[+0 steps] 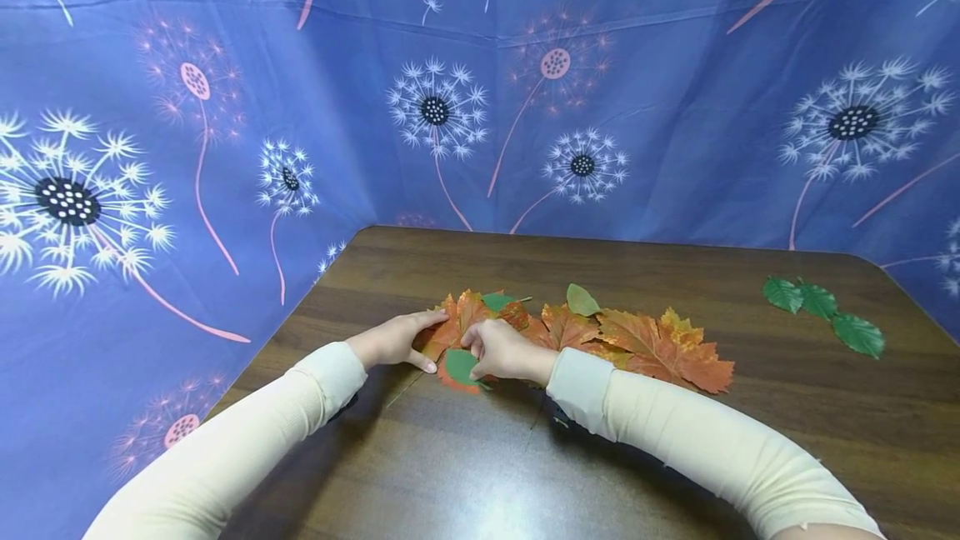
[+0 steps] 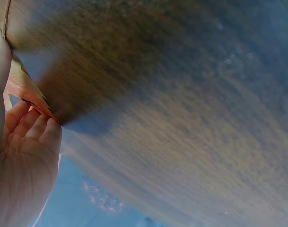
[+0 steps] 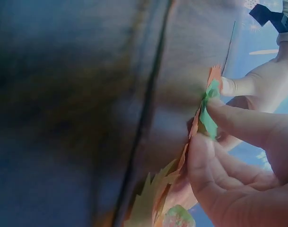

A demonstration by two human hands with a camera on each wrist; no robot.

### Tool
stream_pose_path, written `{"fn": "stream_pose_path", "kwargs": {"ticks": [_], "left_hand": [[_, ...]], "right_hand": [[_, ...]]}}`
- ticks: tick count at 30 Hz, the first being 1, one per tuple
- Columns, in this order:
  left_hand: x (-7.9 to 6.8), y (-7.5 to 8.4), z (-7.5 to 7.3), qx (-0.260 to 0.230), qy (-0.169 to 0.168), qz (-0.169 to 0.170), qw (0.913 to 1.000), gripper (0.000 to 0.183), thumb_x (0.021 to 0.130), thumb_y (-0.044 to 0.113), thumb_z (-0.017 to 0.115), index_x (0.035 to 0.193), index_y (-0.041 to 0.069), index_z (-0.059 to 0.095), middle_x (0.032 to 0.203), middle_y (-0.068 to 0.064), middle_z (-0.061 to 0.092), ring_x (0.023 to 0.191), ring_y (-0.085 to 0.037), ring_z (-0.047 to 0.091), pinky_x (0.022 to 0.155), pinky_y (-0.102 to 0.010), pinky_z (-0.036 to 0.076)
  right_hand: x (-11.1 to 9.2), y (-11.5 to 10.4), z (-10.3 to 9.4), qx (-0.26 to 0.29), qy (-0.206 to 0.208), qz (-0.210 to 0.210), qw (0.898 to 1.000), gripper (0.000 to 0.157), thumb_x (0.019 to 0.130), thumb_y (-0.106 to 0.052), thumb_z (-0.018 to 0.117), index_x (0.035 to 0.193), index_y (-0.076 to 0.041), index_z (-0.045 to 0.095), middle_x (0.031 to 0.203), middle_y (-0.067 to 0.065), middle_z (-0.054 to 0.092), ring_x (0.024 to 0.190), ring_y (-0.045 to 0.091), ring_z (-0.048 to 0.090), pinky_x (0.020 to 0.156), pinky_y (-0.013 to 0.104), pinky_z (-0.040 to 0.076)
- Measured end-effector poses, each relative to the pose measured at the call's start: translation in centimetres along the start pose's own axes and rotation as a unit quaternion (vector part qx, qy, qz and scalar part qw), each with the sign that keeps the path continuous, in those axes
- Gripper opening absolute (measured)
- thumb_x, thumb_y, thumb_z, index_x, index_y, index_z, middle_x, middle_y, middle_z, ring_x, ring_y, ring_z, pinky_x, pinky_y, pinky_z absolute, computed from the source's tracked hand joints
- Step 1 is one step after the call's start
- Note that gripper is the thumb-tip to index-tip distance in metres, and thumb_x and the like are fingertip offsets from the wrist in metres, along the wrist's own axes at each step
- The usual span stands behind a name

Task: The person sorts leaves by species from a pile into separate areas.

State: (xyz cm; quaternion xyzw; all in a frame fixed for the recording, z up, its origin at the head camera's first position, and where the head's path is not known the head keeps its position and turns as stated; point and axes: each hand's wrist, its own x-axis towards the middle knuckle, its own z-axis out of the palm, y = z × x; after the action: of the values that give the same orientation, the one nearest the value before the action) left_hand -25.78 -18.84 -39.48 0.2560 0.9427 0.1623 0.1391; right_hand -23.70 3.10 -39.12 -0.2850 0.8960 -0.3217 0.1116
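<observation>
A row of orange maple-like leaves (image 1: 660,350) lies across the table. My right hand (image 1: 510,352) pinches a green leaf (image 1: 461,365) between thumb and index finger, over an orange leaf near the row's left end. In the right wrist view that green leaf (image 3: 210,113) stands out against the orange edge. At the row's left end, my left hand (image 1: 393,342) rests with extended fingers and spread thumb on an orange leaf (image 2: 25,87). Among the orange ones sit another green leaf (image 1: 497,301) and a yellowish-green leaf (image 1: 581,300).
Three green leaves (image 1: 858,334) lie in a chain at the right of the brown wooden table (image 1: 645,473). Thin stems extend from the row towards the front. Behind the table hangs a blue dandelion-print cloth (image 1: 675,107).
</observation>
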Motion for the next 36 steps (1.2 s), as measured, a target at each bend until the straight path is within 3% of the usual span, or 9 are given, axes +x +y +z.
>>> {"fn": "stream_pose_path", "kwargs": {"ticks": [13, 21, 28, 36], "left_hand": [[0.1, 0.1, 0.2, 0.004, 0.011, 0.011, 0.9999, 0.09, 0.077, 0.03, 0.081, 0.15, 0.003, 0.035, 0.151, -0.021, 0.038, 0.138, -0.039, 0.037, 0.112, -0.052, 0.033], [0.3, 0.1, 0.3, 0.003, 0.002, 0.011, 0.9999, 0.091, 0.078, 0.031, 0.08, 0.15, 0.003, 0.033, 0.153, -0.021, 0.035, 0.14, -0.04, 0.035, 0.113, -0.052, 0.031], [0.4, 0.1, 0.0, 0.007, 0.01, 0.024, 0.9996, 0.09, 0.078, 0.029, 0.081, 0.149, 0.001, 0.034, 0.151, -0.022, 0.037, 0.139, -0.041, 0.036, 0.112, -0.053, 0.032], [0.1, 0.0, -0.1, -0.003, 0.002, 0.007, 1.0, 0.091, 0.078, 0.03, 0.08, 0.151, 0.005, 0.032, 0.153, -0.021, 0.034, 0.14, -0.041, 0.033, 0.113, -0.054, 0.031]], "right_hand": [[0.2, 1.0, 0.2, 0.085, -0.006, 0.027, 0.996, 0.028, 0.07, 0.007, 0.081, 0.093, 0.001, 0.067, 0.068, -0.001, 0.056, 0.062, 0.009, 0.05, 0.056, 0.019, 0.043], [0.1, 1.2, -0.1, 0.164, -0.028, 0.054, 0.985, 0.022, 0.075, 0.01, 0.075, 0.094, 0.004, 0.066, 0.072, 0.003, 0.057, 0.059, 0.01, 0.057, 0.057, 0.025, 0.054], [-0.1, 0.3, -1.4, 0.199, -0.018, 0.075, 0.977, 0.016, 0.083, 0.005, 0.071, 0.098, 0.003, 0.067, 0.074, 0.006, 0.062, 0.06, 0.016, 0.065, 0.066, 0.032, 0.059], [-0.7, 0.4, -3.2, 0.211, 0.001, 0.096, 0.973, 0.015, 0.087, 0.0, 0.07, 0.101, 0.001, 0.065, 0.08, 0.01, 0.069, 0.064, 0.017, 0.065, 0.069, 0.036, 0.059]]}}
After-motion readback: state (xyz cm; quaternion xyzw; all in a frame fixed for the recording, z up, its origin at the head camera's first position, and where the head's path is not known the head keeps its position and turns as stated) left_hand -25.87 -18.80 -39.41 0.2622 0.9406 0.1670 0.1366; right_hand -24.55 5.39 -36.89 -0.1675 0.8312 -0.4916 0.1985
